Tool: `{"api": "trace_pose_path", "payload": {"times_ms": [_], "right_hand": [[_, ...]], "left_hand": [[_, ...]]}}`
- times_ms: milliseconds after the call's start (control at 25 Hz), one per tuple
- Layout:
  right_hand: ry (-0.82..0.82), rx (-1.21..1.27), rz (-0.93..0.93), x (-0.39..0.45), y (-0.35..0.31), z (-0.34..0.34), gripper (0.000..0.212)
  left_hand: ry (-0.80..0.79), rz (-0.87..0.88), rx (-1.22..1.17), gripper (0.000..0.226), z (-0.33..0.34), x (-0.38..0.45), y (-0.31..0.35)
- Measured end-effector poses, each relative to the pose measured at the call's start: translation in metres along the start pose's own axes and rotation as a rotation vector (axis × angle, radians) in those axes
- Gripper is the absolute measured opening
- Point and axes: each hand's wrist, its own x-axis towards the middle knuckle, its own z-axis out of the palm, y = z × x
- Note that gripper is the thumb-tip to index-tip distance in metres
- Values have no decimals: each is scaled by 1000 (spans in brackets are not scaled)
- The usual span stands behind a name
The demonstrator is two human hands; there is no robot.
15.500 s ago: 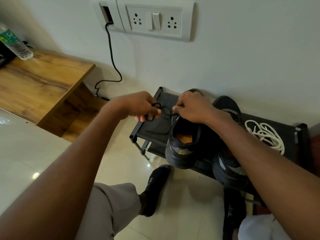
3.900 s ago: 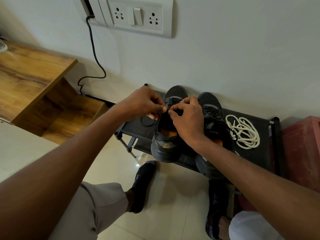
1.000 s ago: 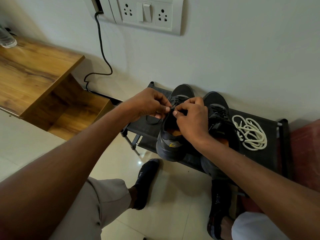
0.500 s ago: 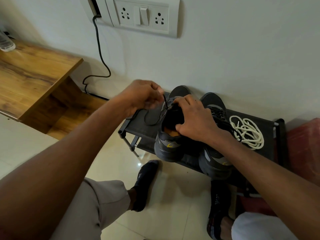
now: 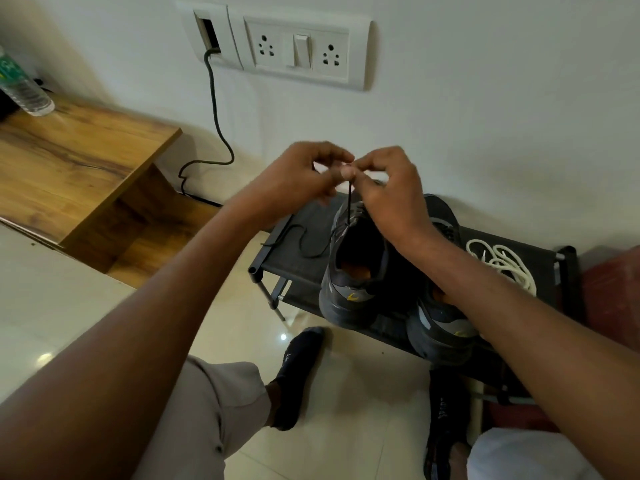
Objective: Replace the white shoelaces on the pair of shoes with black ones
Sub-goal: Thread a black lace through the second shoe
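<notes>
- Left hand (image 5: 298, 178) and right hand (image 5: 388, 188) raised, fingertips meeting, both pinching the thin black shoelace (image 5: 349, 202).
- Lace runs taut straight down from the pinch into the dark grey left-side sneaker (image 5: 349, 289) directly below the hands; its other end lies slack on the black fabric shoe rack (image 5: 301, 220), below the left hand.
- Second dark grey sneaker (image 5: 440, 327) under the right forearm, just beside the first.
- Coiled white rope shoelaces (image 5: 502, 265) on the rack, right of the right wrist.
- Wooden table (image 5: 76, 161) well left of the left hand.

Both hands (image 5: 346, 181) — black lace (image 5: 349, 206) pinched
</notes>
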Motion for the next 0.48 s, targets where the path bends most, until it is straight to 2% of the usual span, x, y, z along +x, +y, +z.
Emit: {"api": "trace_pose_path", "payload": {"times_ms": [80, 120, 200, 280, 360, 400, 480], "right_hand": [[44, 8, -146, 4, -10, -3, 9], [42, 8, -167, 5, -11, -4, 8], [4, 12, -74, 4, -6, -7, 13], [-231, -48, 56, -1, 7, -8, 28], [-459, -236, 31, -8, 15, -8, 16], [-456, -258, 5, -8, 15, -10, 10], [-300, -133, 29, -2, 10, -12, 5]], "left_hand": [[-183, -33, 31, 16, 4, -3, -5], [-177, -16, 41, 14, 7, -2, -5], [-19, 25, -8, 22, 11, 4, 0], [135, 118, -192, 26, 10, 6, 12], [168, 224, -352, 27, 5, 5, 22], [167, 235, -359, 27, 4, 4, 23], [142, 120, -194, 27, 3, 5, 16]]}}
